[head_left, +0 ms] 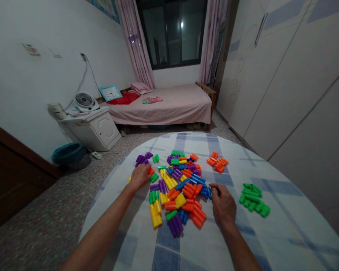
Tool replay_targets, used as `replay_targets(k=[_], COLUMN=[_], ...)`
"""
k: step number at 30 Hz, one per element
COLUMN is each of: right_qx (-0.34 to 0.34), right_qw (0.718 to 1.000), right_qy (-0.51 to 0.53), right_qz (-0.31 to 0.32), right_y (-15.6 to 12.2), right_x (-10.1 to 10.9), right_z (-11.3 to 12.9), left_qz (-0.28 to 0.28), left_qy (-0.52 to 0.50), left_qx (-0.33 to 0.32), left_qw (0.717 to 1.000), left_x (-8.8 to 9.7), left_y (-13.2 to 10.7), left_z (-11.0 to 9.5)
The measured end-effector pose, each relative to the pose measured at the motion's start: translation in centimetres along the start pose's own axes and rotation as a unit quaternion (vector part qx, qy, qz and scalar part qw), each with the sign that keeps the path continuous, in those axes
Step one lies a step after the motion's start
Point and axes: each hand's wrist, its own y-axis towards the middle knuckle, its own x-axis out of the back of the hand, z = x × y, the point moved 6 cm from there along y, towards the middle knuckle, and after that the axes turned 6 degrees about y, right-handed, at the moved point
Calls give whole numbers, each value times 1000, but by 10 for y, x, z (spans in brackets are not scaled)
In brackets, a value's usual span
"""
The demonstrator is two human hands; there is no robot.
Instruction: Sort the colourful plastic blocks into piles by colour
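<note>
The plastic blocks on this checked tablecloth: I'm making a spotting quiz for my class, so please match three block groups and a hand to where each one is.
Column 1
1. Green plastic tube blocks
2. Orange plastic tube blocks
3. Purple plastic tube blocks
4. Right hand

Column 2
A. Just beyond the left hand
B. Beside the blue plastic blocks
C. Far side of the checked tablecloth, apart from the main block pile
D. Out to the right, past the right hand

Pairs: 1-D, 2-C, 3-A, 4-B
</note>
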Motion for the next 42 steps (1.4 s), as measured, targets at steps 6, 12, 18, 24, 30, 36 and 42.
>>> replay_targets(k=[6,12,18,24,30,36,42], right_qx=[3,4,-2,-4,26,20,-21], right_qw=[1000,1000,1000,1000,1000,999,997], right_qy=[3,-2,-6,-14,11,38,35], right_qz=[-1,1,10,18,9,-18,-60], right_y=[0,0,0,1,1,-1,-6], right_x=[0,1,2,-1,-2,3,20], right_z=[1,2,4,0,2,5,10], left_qz=[-71,-58,-184,-319,-323,-250,-219], left_qy=[-88,-379,-517,-488,-447,-481,-540], left_qx=[-2,-141,19,120,72,53,71], left_qw=[994,913,836,804,831,838,810], left_x=[20,36,28,-8,-20,-28,-32], left_y=[-2,-24,-34,-54,-54,-40,-40], left_z=[-9,-70,-59,-27,-26,-29,-26])
